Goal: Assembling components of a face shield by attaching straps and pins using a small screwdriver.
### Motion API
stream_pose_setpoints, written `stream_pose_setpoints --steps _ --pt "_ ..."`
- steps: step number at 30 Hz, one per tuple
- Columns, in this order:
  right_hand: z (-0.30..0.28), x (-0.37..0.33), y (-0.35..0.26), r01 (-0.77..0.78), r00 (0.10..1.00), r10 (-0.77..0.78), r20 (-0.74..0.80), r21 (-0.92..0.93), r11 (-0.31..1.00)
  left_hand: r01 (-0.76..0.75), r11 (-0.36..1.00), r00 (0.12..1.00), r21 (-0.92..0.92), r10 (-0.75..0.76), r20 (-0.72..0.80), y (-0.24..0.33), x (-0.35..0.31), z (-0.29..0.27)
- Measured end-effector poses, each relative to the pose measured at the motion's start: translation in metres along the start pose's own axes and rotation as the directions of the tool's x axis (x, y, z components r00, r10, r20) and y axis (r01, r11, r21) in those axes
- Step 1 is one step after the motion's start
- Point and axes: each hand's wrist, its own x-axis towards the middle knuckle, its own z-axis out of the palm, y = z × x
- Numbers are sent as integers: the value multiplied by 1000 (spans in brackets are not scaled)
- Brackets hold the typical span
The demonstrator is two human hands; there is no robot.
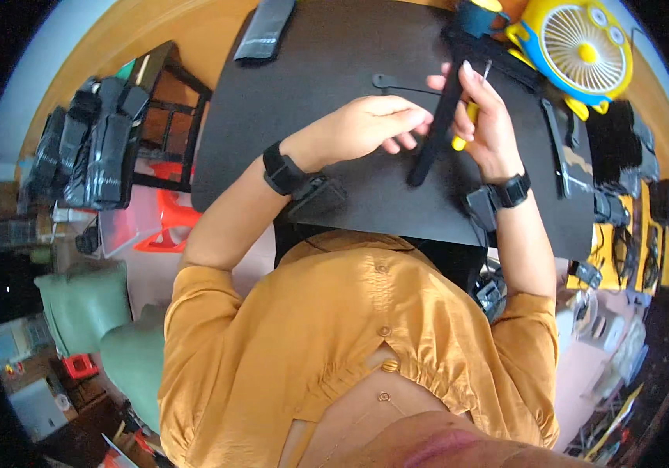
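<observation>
A long black strap point(437, 125) is held up at a slant over the dark table, its lower end free above the surface. My right hand point(490, 125) is closed, with the strap between its fingers and thumb. That same hand also has a screwdriver point(460, 143) with a yellow handle; its thin metal shaft points up past the thumb. My left hand point(373, 129) meets the strap's left edge with thumb and fingers bent together in a pinch. Behind the hands, a thin dark strip with a round end point(382, 81) lies on the table.
A yellow and blue fan point(584, 48) stands at the far right beside a dark cup point(478, 17). At the far left of the dark table point(272, 101) lies a black pouch point(264, 31). More black strips point(556, 152) lie at the right edge. A red stool point(169, 210) stands left.
</observation>
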Motion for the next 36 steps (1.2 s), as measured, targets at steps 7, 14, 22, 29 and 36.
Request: stream_pose_setpoints --steps 7,14,22,29,36 --pt "-17 3 -3 40 998 -35 -45 113 993 307 936 904 -172 -230 362 -8 7 0" --pt "-1 2 -4 40 987 -63 -145 -157 987 268 765 955 -585 -133 264 -23 8 -10" --pt "31 -19 18 271 960 -192 202 -834 480 23 570 990 -821 -127 -61 -43 13 -26" --pt "32 -21 24 333 934 -254 251 -869 365 -13 424 999 -905 -41 -34 -48 14 -16" --pt "29 -22 23 338 933 -292 211 -791 510 -71 533 974 -843 -144 -173 -41 12 -11"
